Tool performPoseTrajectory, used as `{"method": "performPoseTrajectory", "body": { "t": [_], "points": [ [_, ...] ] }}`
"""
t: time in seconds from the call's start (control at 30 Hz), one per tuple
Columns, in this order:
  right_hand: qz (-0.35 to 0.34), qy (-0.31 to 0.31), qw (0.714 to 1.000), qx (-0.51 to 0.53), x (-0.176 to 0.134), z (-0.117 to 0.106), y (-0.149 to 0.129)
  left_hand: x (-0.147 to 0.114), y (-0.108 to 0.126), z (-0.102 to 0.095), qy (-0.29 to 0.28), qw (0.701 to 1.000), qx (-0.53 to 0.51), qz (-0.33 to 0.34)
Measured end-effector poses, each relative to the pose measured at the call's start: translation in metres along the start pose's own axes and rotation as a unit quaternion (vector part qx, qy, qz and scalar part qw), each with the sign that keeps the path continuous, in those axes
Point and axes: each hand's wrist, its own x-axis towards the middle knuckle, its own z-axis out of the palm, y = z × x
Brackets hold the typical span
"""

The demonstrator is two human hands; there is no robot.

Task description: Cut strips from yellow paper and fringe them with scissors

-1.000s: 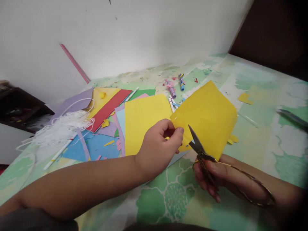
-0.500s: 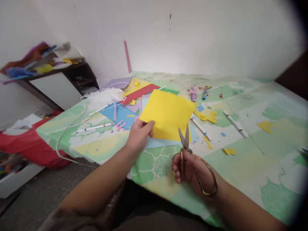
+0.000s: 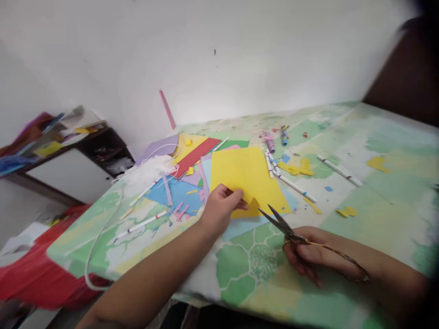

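Note:
My left hand (image 3: 224, 205) pinches yellow paper at the near edge of a yellow sheet (image 3: 245, 171). A darker yellow triangle (image 3: 254, 206) shows by the fingertips; I cannot tell whether it is a folded corner or a separate piece. The sheet appears to lie over light blue paper (image 3: 240, 230). In my right hand (image 3: 308, 253) is a pair of scissors (image 3: 281, 222) with gold-coloured handles. Their blades are slightly apart and point left at the triangle, with a small gap between.
Left of the sheet lie blue paper (image 3: 181, 194), a red strip (image 3: 197, 157), white string (image 3: 151, 170) and a marker (image 3: 140, 226). More markers (image 3: 297, 186) and yellow scraps (image 3: 297, 169) lie to the right. A low cabinet (image 3: 68, 169) stands at far left.
The yellow sheet that my left hand held raised no longer shows in that pose. That hand has moved right and down. The scissors have swung to point left, and the view has tilted.

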Motion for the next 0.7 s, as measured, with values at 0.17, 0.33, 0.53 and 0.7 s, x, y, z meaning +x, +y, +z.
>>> {"method": "performPoseTrajectory", "body": {
  "t": [0.17, 0.33, 0.53, 0.7],
  "points": [
    [0.030, 0.130, 0.984, -0.121, -0.008, 0.004, -0.014, 0.020, 0.011, 0.009, -0.029, 0.999, -0.015, 0.011],
    [0.063, 0.167, 0.978, -0.109, 0.004, 0.008, -0.020, 0.017, 0.000, 0.012, -0.070, 0.997, -0.001, -0.018],
    [0.074, 0.174, 0.981, -0.046, 0.013, 0.003, -0.007, 0.013, -0.008, 0.011, -0.055, 0.998, 0.007, -0.035],
    [0.065, 0.180, 0.979, -0.066, 0.011, 0.007, -0.009, 0.001, -0.007, 0.017, -0.060, 0.993, 0.095, -0.029]
  ]
}}
